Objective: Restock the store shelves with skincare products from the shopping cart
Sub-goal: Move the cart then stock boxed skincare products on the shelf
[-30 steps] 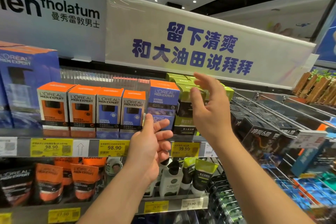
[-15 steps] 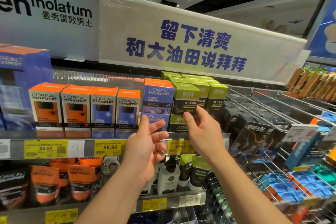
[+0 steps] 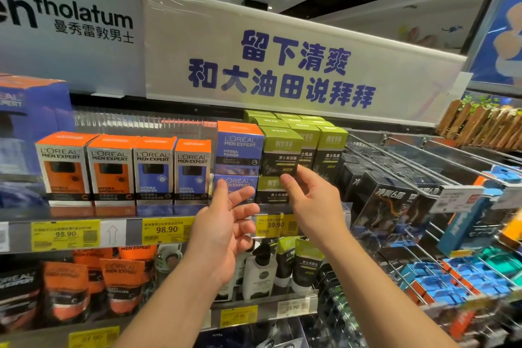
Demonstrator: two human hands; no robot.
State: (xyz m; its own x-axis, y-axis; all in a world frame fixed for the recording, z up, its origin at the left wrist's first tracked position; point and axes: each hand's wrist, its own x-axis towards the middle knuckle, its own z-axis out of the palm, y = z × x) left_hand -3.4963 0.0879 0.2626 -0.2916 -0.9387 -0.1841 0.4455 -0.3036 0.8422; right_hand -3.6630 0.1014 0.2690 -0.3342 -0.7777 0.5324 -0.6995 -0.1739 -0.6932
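Note:
A green and black skincare box sits on top of another green box at the front of the upper shelf. My right hand pinches its lower front edge between thumb and fingers. My left hand hovers with relaxed fingers just in front of the lower of two stacked blue L'Oreal boxes, holding nothing. More green boxes stand in rows behind and to the right. The shopping cart is out of view.
Orange and blue L'Oreal boxes line the shelf to the left. Tubes and a white pump bottle fill the shelf below. Wire racks with black boxes and blue packs stand to the right. A white banner hangs above.
My right hand came down from the top of the green boxes to the lower front edge of the front stacked box. My left hand stayed in front of the blue boxes.

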